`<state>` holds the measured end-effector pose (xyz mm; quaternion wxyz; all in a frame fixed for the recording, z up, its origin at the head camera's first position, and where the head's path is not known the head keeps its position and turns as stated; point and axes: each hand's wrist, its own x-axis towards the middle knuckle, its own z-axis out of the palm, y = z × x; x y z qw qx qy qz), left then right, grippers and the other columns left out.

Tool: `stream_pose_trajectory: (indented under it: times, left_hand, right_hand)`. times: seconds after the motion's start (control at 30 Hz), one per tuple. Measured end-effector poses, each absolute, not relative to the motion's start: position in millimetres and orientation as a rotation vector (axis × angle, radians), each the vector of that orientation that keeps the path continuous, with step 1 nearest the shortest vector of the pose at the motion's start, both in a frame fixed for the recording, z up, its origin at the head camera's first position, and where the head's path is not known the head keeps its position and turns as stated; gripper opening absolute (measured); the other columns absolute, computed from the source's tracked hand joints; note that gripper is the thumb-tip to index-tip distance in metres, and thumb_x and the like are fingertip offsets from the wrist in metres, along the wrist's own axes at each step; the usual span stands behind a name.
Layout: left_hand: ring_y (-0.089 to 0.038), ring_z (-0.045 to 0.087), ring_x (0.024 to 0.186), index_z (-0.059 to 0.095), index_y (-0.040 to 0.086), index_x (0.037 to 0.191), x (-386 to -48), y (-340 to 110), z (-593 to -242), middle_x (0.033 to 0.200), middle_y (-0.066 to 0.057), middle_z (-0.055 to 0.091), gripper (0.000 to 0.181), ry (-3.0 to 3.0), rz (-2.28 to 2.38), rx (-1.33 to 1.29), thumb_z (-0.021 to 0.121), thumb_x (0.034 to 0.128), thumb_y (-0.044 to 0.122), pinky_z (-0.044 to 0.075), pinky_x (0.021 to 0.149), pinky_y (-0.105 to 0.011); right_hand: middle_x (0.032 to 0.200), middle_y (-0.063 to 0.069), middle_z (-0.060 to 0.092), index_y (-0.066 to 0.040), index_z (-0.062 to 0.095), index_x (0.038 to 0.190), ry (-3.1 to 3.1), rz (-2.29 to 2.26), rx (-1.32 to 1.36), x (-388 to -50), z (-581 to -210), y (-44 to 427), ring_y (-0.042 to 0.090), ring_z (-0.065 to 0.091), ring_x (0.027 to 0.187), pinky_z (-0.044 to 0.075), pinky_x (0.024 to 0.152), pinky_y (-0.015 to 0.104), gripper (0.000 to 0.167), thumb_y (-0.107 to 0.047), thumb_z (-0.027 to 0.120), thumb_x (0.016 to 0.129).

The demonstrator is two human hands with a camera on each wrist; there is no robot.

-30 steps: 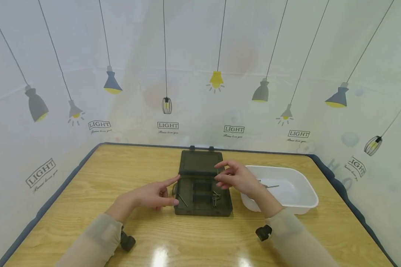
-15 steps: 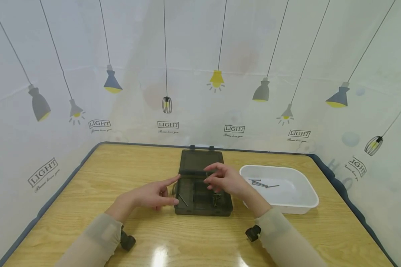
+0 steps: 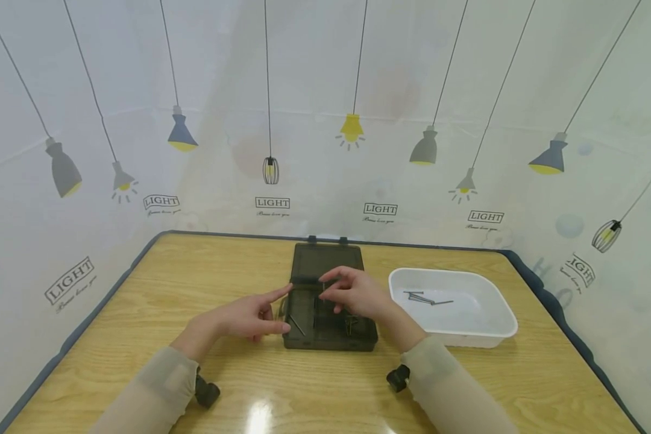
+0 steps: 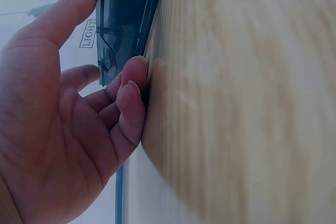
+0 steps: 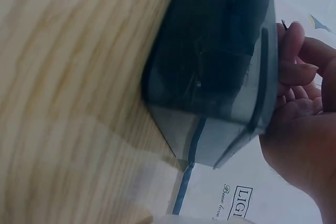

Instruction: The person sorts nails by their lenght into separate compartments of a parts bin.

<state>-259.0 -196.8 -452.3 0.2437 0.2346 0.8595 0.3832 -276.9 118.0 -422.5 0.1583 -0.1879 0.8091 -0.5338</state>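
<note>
A dark translucent plastic box (image 3: 332,345) lies on the table with its lid (image 3: 325,260) folded back. The left hand (image 3: 244,316) rests at the box's left side. Its straight index finger and thumb touch the rim, while the other fingers curl loosely below. Over the middle of the box, the right hand (image 3: 355,295) pinches a small thin nail (image 5: 284,24) between thumb and index finger; most of the nail is hidden. One long nail (image 3: 297,325) lies in the left compartment, and several short nails (image 3: 350,325) lie on the right.
A white plastic tub (image 3: 488,325) stands to the right of the box and holds several long nails (image 3: 422,298). The wooden table (image 3: 222,386) meets a printed cloth backdrop (image 3: 325,181) at its back and sides.
The right hand has moved left, from the box's right edge to over its middle, with the nail still pinched. The left hand and the box have stayed put.
</note>
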Motion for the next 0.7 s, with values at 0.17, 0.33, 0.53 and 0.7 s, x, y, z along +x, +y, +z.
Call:
stream_pose_trajectory:
  times: [0.17, 0.33, 0.53, 0.7]
  left_hand:
    - [-0.022, 0.067, 0.068, 0.015, 0.032, 0.179, -259.2, -196.9, -452.6, 0.093, -0.009, 0.067, 0.099, 2.347, 1.047, 0.644, 0.075, 0.1032, 0.053, 0.06, 0.071, -0.039]
    - [-0.022, 0.066, 0.068, 0.016, 0.034, 0.178, -259.9, -196.9, -454.1, 0.093, -0.008, 0.067, 0.098, 2.356, 1.039, 0.646, 0.075, 0.1027, 0.054, 0.059, 0.072, -0.04]
    - [-0.023, 0.067, 0.068, 0.015, 0.033, 0.178, -260.6, -196.8, -454.9, 0.092, -0.009, 0.067, 0.098, 2.358, 1.039, 0.65, 0.075, 0.103, 0.054, 0.059, 0.071, -0.04]
    - [-0.024, 0.068, 0.07, 0.015, 0.033, 0.178, -260.6, -196.6, -455.3, 0.093, -0.009, 0.068, 0.098, 2.356, 1.04, 0.646, 0.075, 0.1033, 0.053, 0.059, 0.072, -0.041]
  right_hand:
    - [0.117, 0.016, 0.082, -0.003, 0.066, 0.142, 2.324, -1.51, -0.52, -278.1, -424.9, 110.6, 0.017, 0.072, 0.072, 0.049, 0.058, 0.028, 0.036, -0.018, 0.07, 0.109]
    - [0.112, 0.011, 0.084, -0.003, 0.067, 0.139, 2.346, -1.484, -0.522, -277.9, -426.0, 106.2, 0.017, 0.071, 0.072, 0.056, 0.068, 0.035, 0.035, -0.019, 0.071, 0.109]
    - [0.107, 0.008, 0.084, -0.003, 0.072, 0.131, 2.376, -1.45, -0.538, -277.3, -426.4, 100.5, 0.017, 0.071, 0.069, 0.058, 0.071, 0.037, 0.028, -0.019, 0.072, 0.108]
    - [0.107, 0.018, 0.081, -0.002, 0.074, 0.128, 2.39, -1.411, -0.567, -276.6, -426.4, 95.6, 0.016, 0.07, 0.067, 0.061, 0.073, 0.04, 0.027, -0.018, 0.074, 0.106]
